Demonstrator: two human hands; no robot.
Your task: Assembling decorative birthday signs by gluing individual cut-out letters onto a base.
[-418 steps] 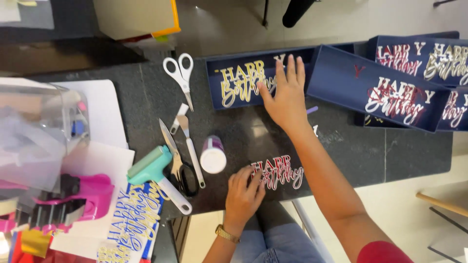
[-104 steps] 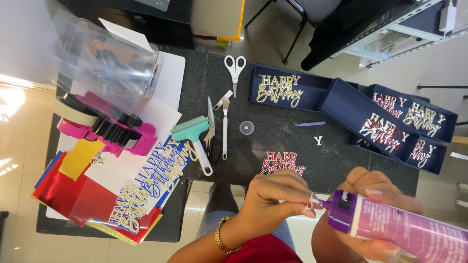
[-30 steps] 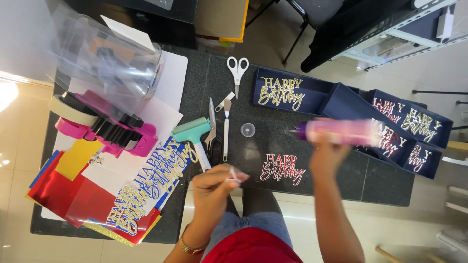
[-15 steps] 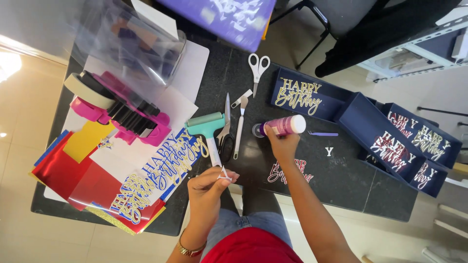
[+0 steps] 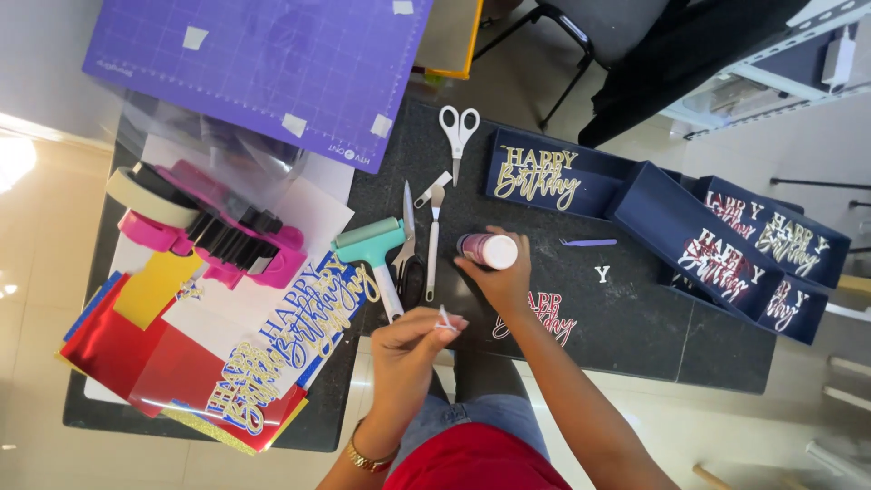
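Observation:
My right hand [image 5: 497,279] grips a pink-and-white glue bottle [image 5: 488,249] that stands on the dark table [image 5: 635,336] beside the metal tools. Near the table's front edge, my left hand [image 5: 408,345] is raised and pinches a small white cut-out piece [image 5: 445,319] between its fingertips. A red-and-white lettering cut-out [image 5: 537,314] lies flat just right of my right wrist. A loose white letter [image 5: 602,273] sits further right.
Navy boxes with lettering toppers stand at the back centre [image 5: 544,177] and right [image 5: 726,254]. Scissors [image 5: 458,132], a teal roller [image 5: 374,247] and spatula tools [image 5: 434,238] lie left of the bottle. A purple cutting mat [image 5: 263,63], pink tape dispenser [image 5: 218,240] and coloured paper sheets [image 5: 145,354] fill the left.
My right hand brought the glue bottle down from the air and stood it on the table near the tools. The left hand keeps pinching the small white piece.

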